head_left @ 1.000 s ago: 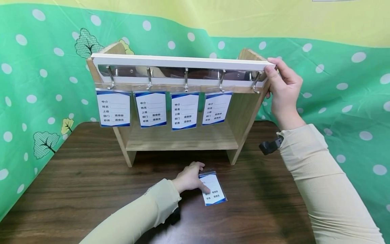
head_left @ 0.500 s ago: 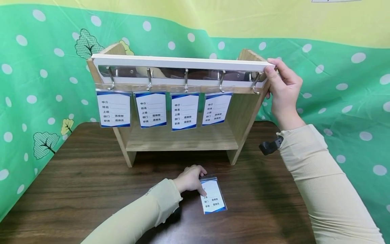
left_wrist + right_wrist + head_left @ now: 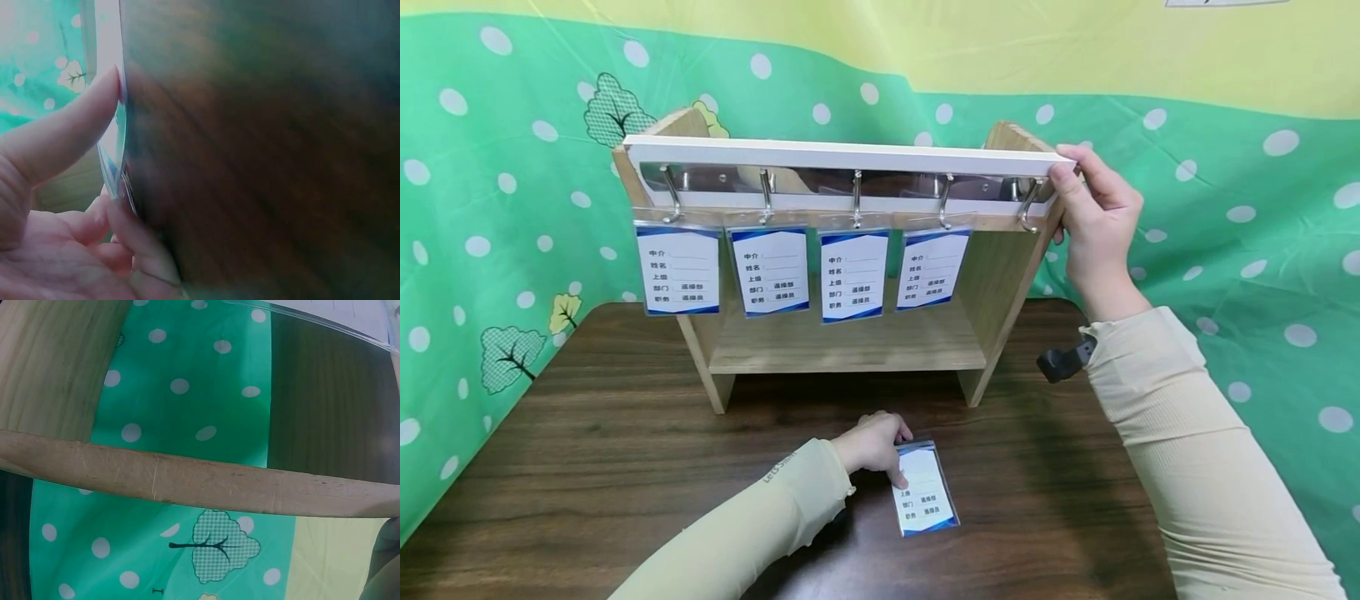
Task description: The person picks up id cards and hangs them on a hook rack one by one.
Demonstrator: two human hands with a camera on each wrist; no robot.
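A name badge (image 3: 928, 493) in a clear sleeve lies on the dark wood table (image 3: 587, 450). My left hand (image 3: 872, 443) has its thumb on the badge's face, with fingers curled at its top left edge. In the left wrist view, thumb and fingers (image 3: 72, 128) pinch the badge, seen edge-on. Higher up, my right hand (image 3: 1101, 212) grips the right end of a white hook rail (image 3: 842, 154) across a wooden shelf (image 3: 850, 350). Several matching badges (image 3: 853, 275) hang from the rail's hooks. The rightmost hook (image 3: 1028, 208) carries no badge.
Behind the table hangs a green and yellow curtain (image 3: 512, 167) with white dots and trees. The shelf's right side panel (image 3: 1011, 275) stands below my right hand. A black strap device (image 3: 1066, 360) sits at my right wrist.
My left hand has drawn the badge slightly toward me along the table. Its thumb has shifted nearer the badge's left edge. The right hand stays on the rail.
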